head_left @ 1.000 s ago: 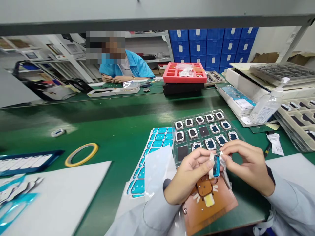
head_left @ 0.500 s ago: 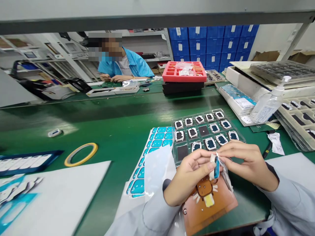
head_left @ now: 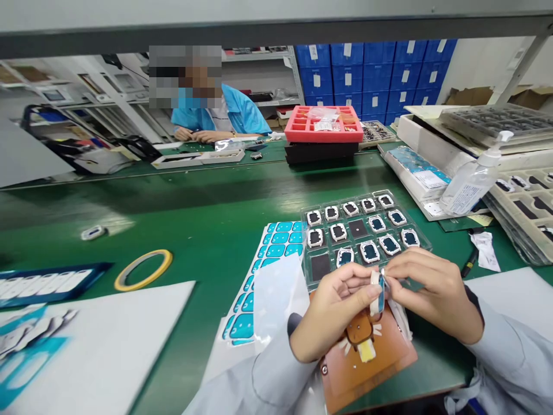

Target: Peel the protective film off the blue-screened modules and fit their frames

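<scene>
My left hand (head_left: 332, 314) pinches a small white-framed part with a blue face (head_left: 379, 291), held on edge above a brown fixture plate (head_left: 367, 360). My right hand (head_left: 434, 291) is closed on the same part from the right, fingertips at its top edge with a strip of clear film. Just beyond my hands lies a clear tray (head_left: 421, 230) holding rows of like parts. A sheet of blue stickers (head_left: 268, 253) lies to the tray's left, with a clear film piece (head_left: 276, 297) over its near end.
A yellow tape ring (head_left: 143, 269) and a white sheet (head_left: 99, 346) lie at the left. A pump bottle (head_left: 473, 181) and stacked trays (head_left: 522, 213) stand at the right. A red tray (head_left: 324, 129) sits further back. Across the green bench a person in blue (head_left: 224, 118) works.
The part has turned more edge-on between my fingers, and my right fingertips have closed in nearer to its top. My hands stay in the same spot.
</scene>
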A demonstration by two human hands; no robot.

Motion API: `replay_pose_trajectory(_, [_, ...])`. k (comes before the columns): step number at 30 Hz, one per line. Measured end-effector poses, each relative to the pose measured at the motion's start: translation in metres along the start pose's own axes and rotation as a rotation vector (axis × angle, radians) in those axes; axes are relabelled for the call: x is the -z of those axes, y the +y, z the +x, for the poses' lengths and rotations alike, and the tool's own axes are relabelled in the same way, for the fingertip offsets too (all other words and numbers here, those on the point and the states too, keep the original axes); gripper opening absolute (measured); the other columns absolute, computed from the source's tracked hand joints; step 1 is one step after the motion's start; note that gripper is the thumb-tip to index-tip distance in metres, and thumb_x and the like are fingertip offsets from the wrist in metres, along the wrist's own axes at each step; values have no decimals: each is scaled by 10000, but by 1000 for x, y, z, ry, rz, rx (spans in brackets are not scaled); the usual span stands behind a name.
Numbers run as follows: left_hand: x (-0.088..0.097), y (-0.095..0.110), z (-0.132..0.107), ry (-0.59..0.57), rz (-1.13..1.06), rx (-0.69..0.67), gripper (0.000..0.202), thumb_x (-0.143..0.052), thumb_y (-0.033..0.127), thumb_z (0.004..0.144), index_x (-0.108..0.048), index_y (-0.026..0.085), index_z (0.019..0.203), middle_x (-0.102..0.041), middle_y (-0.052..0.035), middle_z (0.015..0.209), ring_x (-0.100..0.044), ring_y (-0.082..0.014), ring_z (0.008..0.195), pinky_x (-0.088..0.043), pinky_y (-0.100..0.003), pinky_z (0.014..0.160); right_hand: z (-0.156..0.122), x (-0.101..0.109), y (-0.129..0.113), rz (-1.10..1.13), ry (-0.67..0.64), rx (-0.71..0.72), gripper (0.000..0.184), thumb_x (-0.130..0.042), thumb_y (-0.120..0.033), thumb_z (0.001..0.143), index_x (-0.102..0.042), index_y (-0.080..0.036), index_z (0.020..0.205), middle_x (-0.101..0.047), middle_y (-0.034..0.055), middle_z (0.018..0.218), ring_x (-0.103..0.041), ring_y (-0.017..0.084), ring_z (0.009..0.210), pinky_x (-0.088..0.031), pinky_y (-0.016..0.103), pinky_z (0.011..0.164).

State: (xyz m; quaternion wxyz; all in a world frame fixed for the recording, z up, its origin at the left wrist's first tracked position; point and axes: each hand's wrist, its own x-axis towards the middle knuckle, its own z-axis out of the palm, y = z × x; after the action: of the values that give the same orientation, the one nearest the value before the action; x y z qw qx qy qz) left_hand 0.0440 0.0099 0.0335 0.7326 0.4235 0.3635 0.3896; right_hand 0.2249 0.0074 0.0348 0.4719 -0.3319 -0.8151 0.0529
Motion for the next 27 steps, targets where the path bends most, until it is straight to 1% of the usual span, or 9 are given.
replay_pose_trajectory(5, [0, 0, 0, -17, 15, 7, 402, -858, 416, 626, -645, 135, 821, -720, -47, 820, -643, -122, 726, -498, -238, 723, -2, -2, -2, -1, 37, -8, 147, -604, -63, 865, -642, -205, 846, -693, 38, 760, -624, 163, 688, -529, 319, 631])
replay_pose_trajectory(8, [1, -1, 0, -2, 21, -1, 390, -853, 415, 634, -636, 141, 806, -721, -48, 822, -644, -126, 712, -503, -245, 713, -1, -4, -4, -17, 27, -28, 156, -595, -70, 866, -635, -211, 812, -679, 32, 724, -618, 165, 664, -521, 311, 604])
replay_pose_trajectory(12, [1, -1, -1, -34, 20, 3, 381, -848, 411, 643, -631, 141, 801, -717, -42, 787, -635, -116, 688, -499, -235, 697, 0, -4, -6, -37, 50, -12, 170, -585, -54, 846, -624, -208, 786, -676, 32, 712, -618, 165, 651, -517, 311, 600])
replay_pose_trajectory(16, [1, 0, 0, -20, 11, 9, 369, -849, 392, 647, -630, 140, 805, -714, -38, 765, -637, -121, 664, -496, -241, 672, 0, -4, -7, -32, 34, -34, 188, -559, -55, 838, -617, -213, 754, -670, 24, 690, -619, 168, 638, -511, 307, 582])
replay_pose_trajectory(19, [1, 0, 1, -32, 12, 19, 368, -857, 379, 638, -630, 136, 794, -721, -44, 774, -649, -130, 686, -497, -244, 686, 0, -5, -8, -29, 62, -35, 186, -563, -47, 823, -611, -209, 744, -669, 27, 698, -615, 168, 639, -507, 304, 580])
replay_pose_trajectory(23, [2, -1, 1, -18, 27, 17, 381, -864, 388, 626, -639, 134, 797, -724, -36, 774, -643, -115, 686, -491, -226, 682, 0, -7, -8, -11, 80, -46, 203, -558, -25, 812, -588, -205, 721, -653, 24, 675, -594, 165, 627, -486, 298, 572])
replay_pose_trajectory(27, [2, -1, 1, -29, 41, 7, 371, -857, 392, 639, -637, 133, 788, -724, -36, 774, -646, -118, 702, -488, -225, 687, -1, -9, -8, -9, 102, -43, 205, -557, -19, 798, -578, -204, 711, -655, 28, 687, -589, 163, 628, -485, 300, 580])
